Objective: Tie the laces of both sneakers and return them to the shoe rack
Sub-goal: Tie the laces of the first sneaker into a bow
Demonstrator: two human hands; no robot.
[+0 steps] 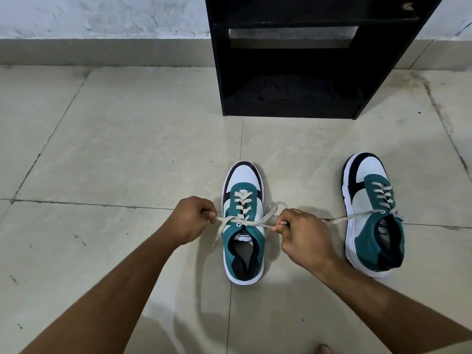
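A white, teal and navy sneaker (243, 251) stands on the tiled floor, toe pointing away from me. Its cream laces (251, 223) cross over the tongue and are pulled out to both sides. My left hand (190, 221) pinches the lace end left of the shoe. My right hand (302, 236) pinches the other end right of it. The second sneaker (371, 226) lies to the right, tilted on its side, with one loose lace (357, 215) trailing across the floor toward my right hand. The black shoe rack (293, 103) stands beyond the shoes against the wall.
Pale floor tiles (115, 162) with dark grout lines spread to the left and in front. A white, scuffed wall (102, 16) runs behind the rack. A toe (323, 349) shows at the bottom edge.
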